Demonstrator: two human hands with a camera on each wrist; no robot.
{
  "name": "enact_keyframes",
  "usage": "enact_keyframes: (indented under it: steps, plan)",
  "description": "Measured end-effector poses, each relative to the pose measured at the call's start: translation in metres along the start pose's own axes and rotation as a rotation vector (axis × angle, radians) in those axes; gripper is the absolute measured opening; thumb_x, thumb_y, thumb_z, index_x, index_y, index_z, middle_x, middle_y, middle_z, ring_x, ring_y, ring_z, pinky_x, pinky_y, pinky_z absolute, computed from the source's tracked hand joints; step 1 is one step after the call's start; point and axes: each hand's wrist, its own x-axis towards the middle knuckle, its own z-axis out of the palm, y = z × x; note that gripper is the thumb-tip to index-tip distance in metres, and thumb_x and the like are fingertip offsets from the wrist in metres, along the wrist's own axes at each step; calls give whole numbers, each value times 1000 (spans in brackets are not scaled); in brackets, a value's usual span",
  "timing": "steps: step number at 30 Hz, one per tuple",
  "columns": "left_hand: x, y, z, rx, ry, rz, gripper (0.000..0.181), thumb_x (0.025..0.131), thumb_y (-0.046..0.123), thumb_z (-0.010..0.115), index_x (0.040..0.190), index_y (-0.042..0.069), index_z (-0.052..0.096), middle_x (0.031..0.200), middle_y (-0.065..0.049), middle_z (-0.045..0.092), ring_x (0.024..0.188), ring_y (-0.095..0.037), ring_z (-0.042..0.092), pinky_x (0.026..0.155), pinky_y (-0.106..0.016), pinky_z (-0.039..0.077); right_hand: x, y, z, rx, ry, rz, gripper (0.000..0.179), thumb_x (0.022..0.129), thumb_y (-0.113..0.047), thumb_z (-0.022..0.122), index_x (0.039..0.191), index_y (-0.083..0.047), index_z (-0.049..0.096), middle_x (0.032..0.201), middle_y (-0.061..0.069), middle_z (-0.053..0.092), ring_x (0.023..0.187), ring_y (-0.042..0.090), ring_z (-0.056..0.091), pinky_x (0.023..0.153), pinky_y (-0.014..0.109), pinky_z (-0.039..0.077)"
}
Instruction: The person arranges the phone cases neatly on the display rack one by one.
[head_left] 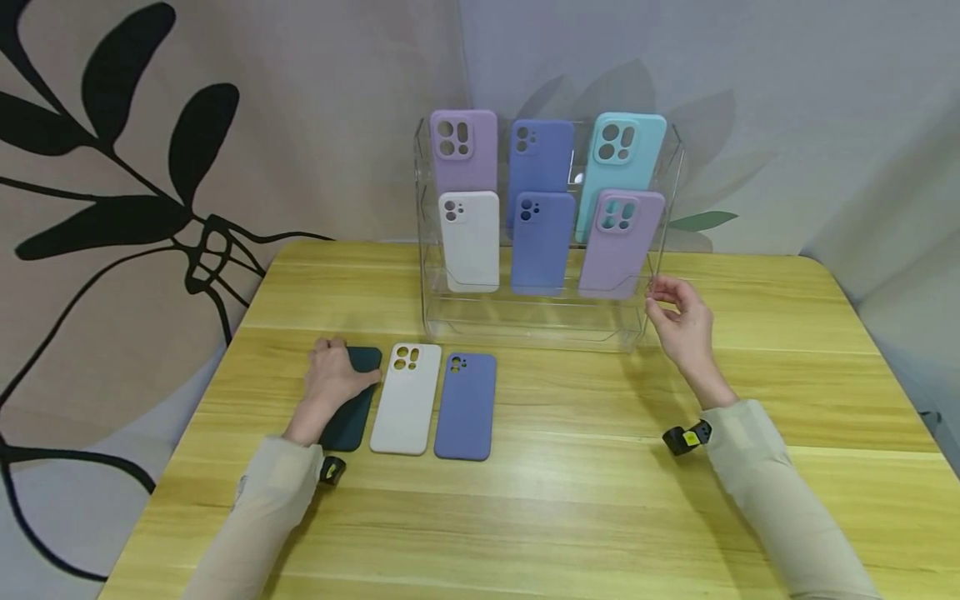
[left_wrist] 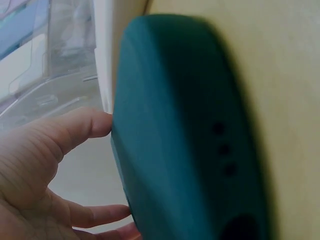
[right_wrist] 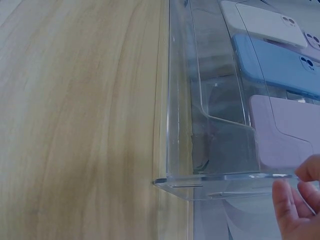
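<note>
My left hand (head_left: 332, 382) spans the top of a dark green phone case (head_left: 348, 423) lying on the table, thumb at its right edge and fingers at the far left side. In the left wrist view, thumb and fingertips touch the face and edge of the green case (left_wrist: 150, 125). My right hand (head_left: 681, 323) pinches the right side panel of a clear acrylic display stand (head_left: 525, 337). The right wrist view shows the fingertips (right_wrist: 284, 192) at that panel's edge, beside a lilac phone case (right_wrist: 285, 135).
A white phone case (head_left: 406, 400) and a blue-violet one (head_left: 465, 408) lie flat beside the green case. The stand bears two rows of cases, among them a turquoise case (head_left: 626, 167) and a white case (head_left: 471, 242). A wall stands behind the wooden table (head_left: 570, 517).
</note>
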Motion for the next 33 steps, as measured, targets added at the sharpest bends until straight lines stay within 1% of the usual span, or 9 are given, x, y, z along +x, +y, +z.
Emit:
enact_keyframes:
  steps: [2,8,9,12,15,18,22,29,33]
  plan:
    - [-2,1,-2,-12,12,7,83,78,29,72,133,-20,32,131,-42,28,117,-55,33,79,-60,47,-1,-6,-1,7,-2,-7,27,85,12,54,111,18,52,101,23,58,84,-6,54,68,5,45]
    - [-5,7,-9,-66,85,80,82,77,29,74,130,-21,36,127,-42,32,114,-55,38,83,-60,46,-2,-10,-1,-11,1,-5,26,85,12,54,111,19,52,101,22,58,84,-5,53,68,5,45]
    - [-5,9,-10,-70,100,95,81,76,29,74,129,-21,37,126,-42,34,113,-54,39,85,-59,46,-2,-6,-1,-17,2,-4,26,86,11,54,111,18,53,102,23,58,85,-6,53,68,4,44]
    - [-7,17,-12,-76,121,112,80,76,29,75,128,-19,39,126,-40,36,111,-52,42,87,-56,46,1,8,-1,-20,6,-6,27,86,10,55,112,16,54,103,22,58,85,-7,53,69,4,44]
    - [-8,28,-13,-85,121,118,80,75,29,75,129,-17,39,127,-38,36,113,-50,42,88,-55,46,3,23,-1,-8,10,-6,27,87,7,57,114,13,55,104,19,59,86,-7,53,69,4,45]
    - [-10,41,-14,-103,109,129,79,75,29,75,131,-15,39,130,-36,36,115,-48,40,89,-54,46,3,25,-1,-1,16,-6,27,87,7,57,113,13,55,103,17,59,86,-7,53,70,5,46]
    - [-14,59,-16,-132,111,166,78,76,30,75,131,-13,41,131,-33,35,116,-46,40,88,-54,46,3,26,0,11,22,-8,26,86,7,57,112,14,55,103,18,59,86,-6,54,70,6,46]
    - [-19,90,-18,-201,162,244,75,75,29,76,131,-9,43,131,-29,37,117,-42,40,87,-52,48,3,24,-1,38,20,-10,28,86,6,58,114,12,56,105,23,59,86,-5,54,70,5,45]
    - [-23,107,-19,-252,216,287,74,74,29,76,130,-8,44,128,-27,40,115,-40,42,87,-51,47,3,23,0,36,12,-20,28,87,6,58,114,12,56,105,23,59,87,-5,54,69,5,45]
